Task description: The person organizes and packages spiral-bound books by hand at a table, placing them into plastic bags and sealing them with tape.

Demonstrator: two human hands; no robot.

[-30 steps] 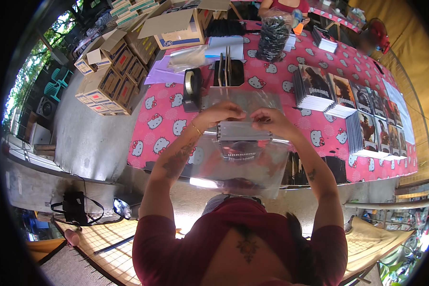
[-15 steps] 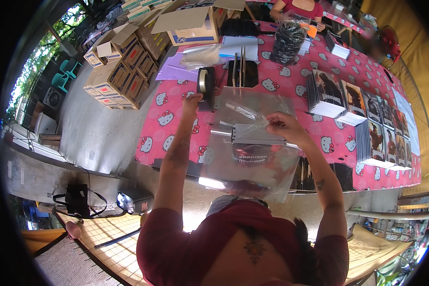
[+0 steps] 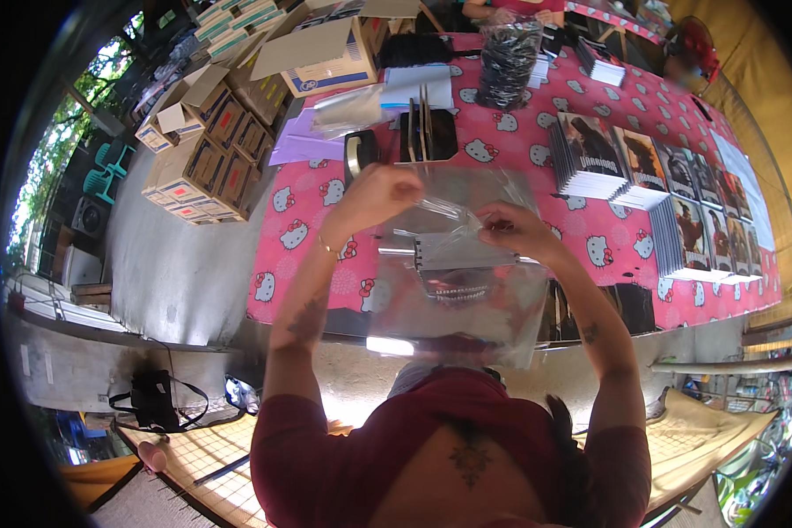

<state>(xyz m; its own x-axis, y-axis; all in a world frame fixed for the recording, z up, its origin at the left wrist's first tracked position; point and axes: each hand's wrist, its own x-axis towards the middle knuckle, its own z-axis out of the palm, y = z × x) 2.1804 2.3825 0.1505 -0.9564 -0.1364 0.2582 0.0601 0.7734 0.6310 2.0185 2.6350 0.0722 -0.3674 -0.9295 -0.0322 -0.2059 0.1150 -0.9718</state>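
Observation:
A clear plastic sheet [image 3: 493,326] lies over the table's near edge and hangs past it. A spiral-bound booklet [image 3: 463,253] with a grey-white cover rests in the middle of the sheet, the film folded up over its far side. My right hand [image 3: 512,231] pinches the gathered film at the booklet's far edge. Just left of it, my left hand [image 3: 387,192] is raised with its fingers closed; whatever they hold is too small to make out. Beyond the left hand stands a black tape dispenser [image 3: 359,151] with a roll of tape, partly hidden by the hand.
Stacked dark-covered books [image 3: 594,154] stand at the right on the pink patterned tablecloth [image 3: 290,233]. A black organizer [image 3: 431,136], purple paper [image 3: 296,141] and a black plastic-wrapped bundle [image 3: 509,70] lie further back. Cardboard boxes [image 3: 202,172] are piled at the left. A co-worker [image 3: 546,13] is across the table.
My left hand has moved right and nearer, from the tape dispenser to the film beside my right hand. The right hand keeps its pinch. The whole view has shifted slightly.

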